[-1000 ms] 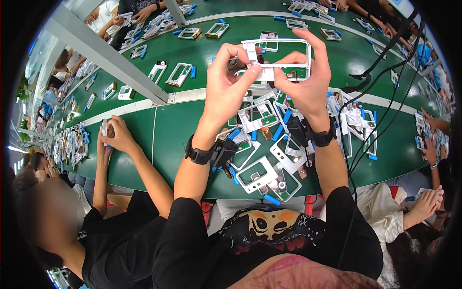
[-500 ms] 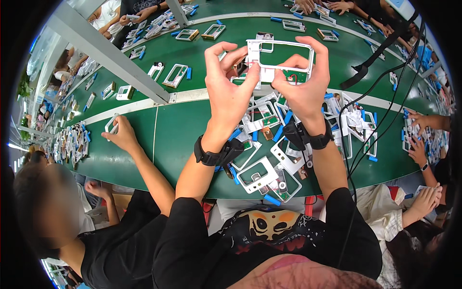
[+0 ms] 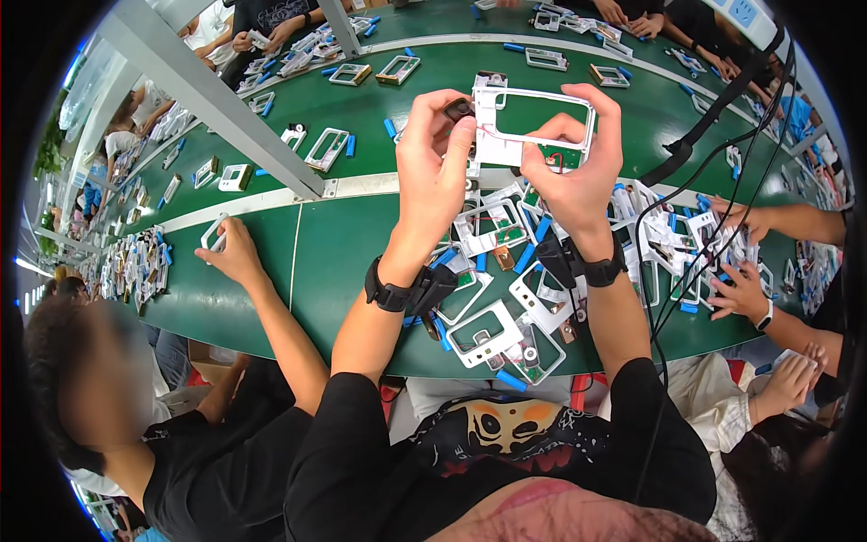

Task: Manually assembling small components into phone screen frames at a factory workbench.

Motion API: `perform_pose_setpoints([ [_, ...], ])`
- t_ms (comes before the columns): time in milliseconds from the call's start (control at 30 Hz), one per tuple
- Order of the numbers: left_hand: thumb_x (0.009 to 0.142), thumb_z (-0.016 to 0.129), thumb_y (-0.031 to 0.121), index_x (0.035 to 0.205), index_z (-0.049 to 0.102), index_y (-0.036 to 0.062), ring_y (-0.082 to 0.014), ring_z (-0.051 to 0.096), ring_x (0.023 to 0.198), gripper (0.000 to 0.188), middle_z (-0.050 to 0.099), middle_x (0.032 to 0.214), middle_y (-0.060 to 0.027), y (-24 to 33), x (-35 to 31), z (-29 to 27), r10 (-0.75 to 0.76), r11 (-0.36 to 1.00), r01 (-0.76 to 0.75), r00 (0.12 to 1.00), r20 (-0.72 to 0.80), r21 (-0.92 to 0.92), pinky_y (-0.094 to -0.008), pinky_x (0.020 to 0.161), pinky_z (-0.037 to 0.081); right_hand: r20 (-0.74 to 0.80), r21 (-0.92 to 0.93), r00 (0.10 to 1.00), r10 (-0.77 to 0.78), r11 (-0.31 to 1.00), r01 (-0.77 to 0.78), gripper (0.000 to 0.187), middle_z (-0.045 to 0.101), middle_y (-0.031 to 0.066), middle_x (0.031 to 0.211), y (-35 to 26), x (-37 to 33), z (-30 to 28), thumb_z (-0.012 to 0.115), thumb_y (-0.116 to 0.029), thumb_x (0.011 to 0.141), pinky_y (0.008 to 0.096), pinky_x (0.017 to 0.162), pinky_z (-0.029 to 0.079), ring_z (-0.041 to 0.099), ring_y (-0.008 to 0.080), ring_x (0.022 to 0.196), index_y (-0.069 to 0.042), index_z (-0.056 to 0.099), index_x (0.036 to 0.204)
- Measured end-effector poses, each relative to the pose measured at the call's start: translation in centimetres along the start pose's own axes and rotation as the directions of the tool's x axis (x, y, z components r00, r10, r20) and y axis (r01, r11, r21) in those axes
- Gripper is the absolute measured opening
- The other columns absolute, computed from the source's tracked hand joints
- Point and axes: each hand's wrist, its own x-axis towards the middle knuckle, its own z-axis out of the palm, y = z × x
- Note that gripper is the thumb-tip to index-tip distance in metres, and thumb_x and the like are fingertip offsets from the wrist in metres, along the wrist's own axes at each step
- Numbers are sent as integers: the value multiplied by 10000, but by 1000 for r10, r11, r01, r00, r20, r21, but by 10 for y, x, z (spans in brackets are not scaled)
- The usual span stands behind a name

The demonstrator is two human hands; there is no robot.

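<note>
Surface: we look down on a long green work table [image 3: 361,262] with a white strip running across it and a grey metal beam [image 3: 217,99] slanting over its left part.
Held part: we hold a white rectangular plastic frame [image 3: 533,126] up above the table, its open middle showing the green behind it, with a thin red wire along its top edge.
Left hand: our left hand [image 3: 438,172] sits at the frame's left end, fingers curled, thumb and forefinger pinching a small dark component [image 3: 459,109] against the frame's corner.
Right hand: our right hand [image 3: 573,172] grips the frame's right end, fingers hooked over its top edge and thumb behind its lower edge.
Wrists: each wrist carries a black band; the left one [image 3: 390,294] is plainest.
Below the hands: a heap of similar white frames [image 3: 492,325] with green circuit boards and blue pieces lies on the table under our forearms.
Left of us: a neighbour's hand [image 3: 233,253] rests on the table, closed on a white part.
Right of us: another person's hands [image 3: 741,289] work among more frames, and black cables [image 3: 668,262] hang down past our right forearm.
</note>
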Motion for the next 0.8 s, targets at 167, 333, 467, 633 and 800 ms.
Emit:
perform_pose_setpoints([
  [167,868,608,-19,1072,515,-9,-76,590,804,224,631,924,-70,5,-5,1,-213,945,191,975,-57,-265,-207,690,479,-33,36,994,101,994,-99,617,612,53,655,0,0,2,681,36,680,229,615,465,593,98,627,-46,400,1223],
  [333,833,655,-22,1101,516,-15,-71,605,788,302,648,966,-113,1,-5,-6,-140,990,142,986,-94,16,-187,651,479,-14,0,993,116,993,-116,610,619,53,656,0,-2,2,681,36,684,227,627,462,595,96,641,-44,402,1220],
  [467,819,667,-22,1118,540,-28,-80,618,801,325,654,981,-122,-3,-1,-14,-143,985,140,989,26,99,-195,662,489,-34,1,988,150,989,-150,604,623,54,657,0,-2,2,680,35,685,226,628,459,595,95,646,-45,405,1216],
  [633,805,676,-23,1025,626,-40,-98,638,803,226,680,973,-119,12,4,-5,-234,939,252,967,100,-233,-217,693,509,-55,-93,997,47,994,-52,599,627,56,659,7,2,-7,678,35,686,231,611,465,596,100,628,-49,407,1214],
  [800,841,658,-14,1052,642,-72,-124,634,893,219,679,998,-141,-2,0,-13,-155,988,155,986,64,13,-234,736,526,-20,-28,992,122,992,-123,596,632,61,670,4,-2,-2,678,34,688,229,601,469,599,104,613,-50,409,1214],
])
